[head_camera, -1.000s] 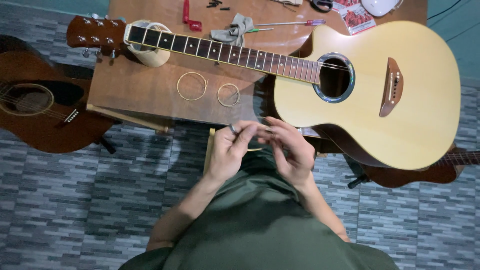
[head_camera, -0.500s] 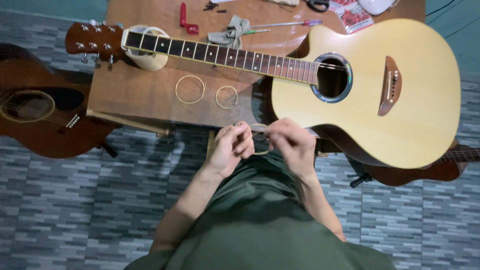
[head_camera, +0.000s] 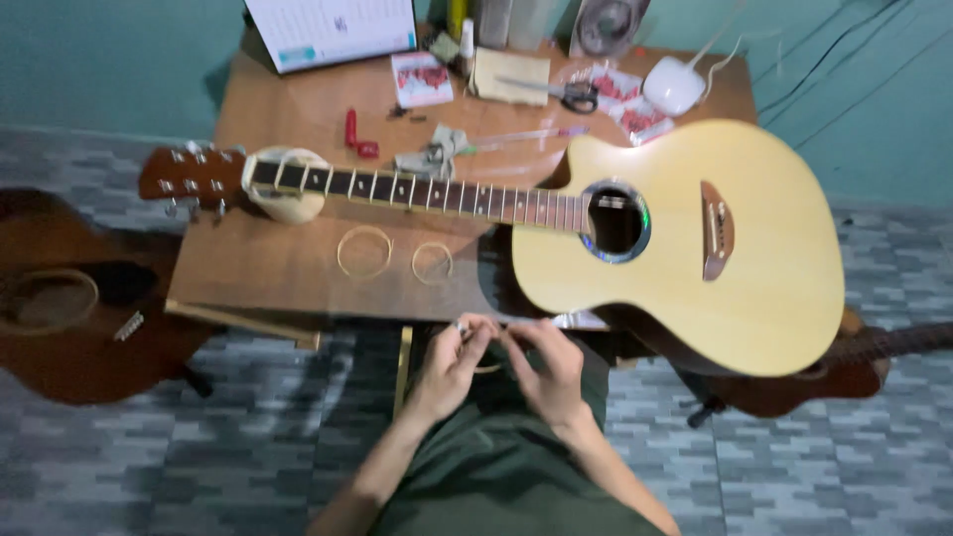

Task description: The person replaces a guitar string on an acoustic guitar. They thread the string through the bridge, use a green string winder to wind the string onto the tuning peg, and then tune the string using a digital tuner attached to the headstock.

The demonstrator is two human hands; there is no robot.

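My left hand point(head_camera: 452, 365) and my right hand point(head_camera: 546, 365) are held together just below the table's front edge, over my green shirt. Both pinch a small coil of thin wire, a guitar string point(head_camera: 488, 365), between the fingertips. A pale acoustic guitar point(head_camera: 695, 248) lies across the wooden table point(head_camera: 258, 268), its neck resting on a cream round support point(head_camera: 288, 194) at the left. Two more coiled strings point(head_camera: 365, 250) lie on the table under the neck.
A dark brown guitar point(head_camera: 69, 318) stands at the left, another point(head_camera: 844, 367) lies behind the pale one at the right. At the back of the table are a red tool point(head_camera: 355, 134), scissors point(head_camera: 571, 94), string packets point(head_camera: 422, 79), a white device point(head_camera: 673, 84) and a calendar point(head_camera: 333, 30).
My head has tilted up, so more of the table's back now shows. My hands stayed together below the table edge, still working the small coil between the fingers.
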